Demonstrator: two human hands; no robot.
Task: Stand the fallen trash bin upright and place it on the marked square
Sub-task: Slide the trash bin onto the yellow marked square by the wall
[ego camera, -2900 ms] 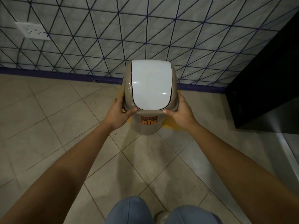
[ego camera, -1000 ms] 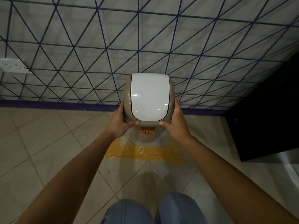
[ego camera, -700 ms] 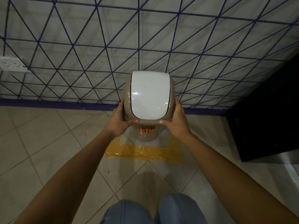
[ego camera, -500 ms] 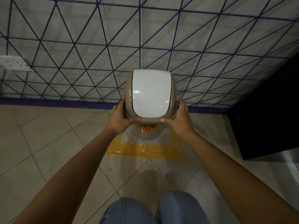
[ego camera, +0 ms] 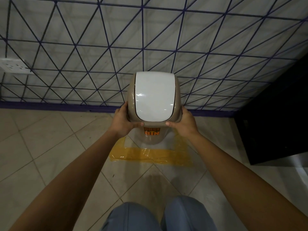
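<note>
The trash bin (ego camera: 154, 97) is upright: a beige body with a white swing lid and an orange "BIN" label on its front. My left hand (ego camera: 124, 121) grips the lid rim on the left side and my right hand (ego camera: 182, 123) grips it on the right. The bin's base is inside the marked square (ego camera: 150, 155), a yellow tape outline on the floor tiles by the wall. The square's near strip and parts of both side strips show; its far side is hidden by the bin. Whether the base touches the floor I cannot tell.
A tiled wall with dark diagonal lines (ego camera: 83, 47) rises just behind the bin, with a purple skirting strip (ego camera: 50, 106) at its foot. A white wall socket (ego camera: 13, 66) is at the far left. A black cabinet (ego camera: 275, 122) stands on the right. My knees (ego camera: 158, 217) are at the bottom.
The bin, held in both hands, moved forward from over the near floor tiles to inside the yellow square near the wall. Both hands kept their grip on the lid rim.
</note>
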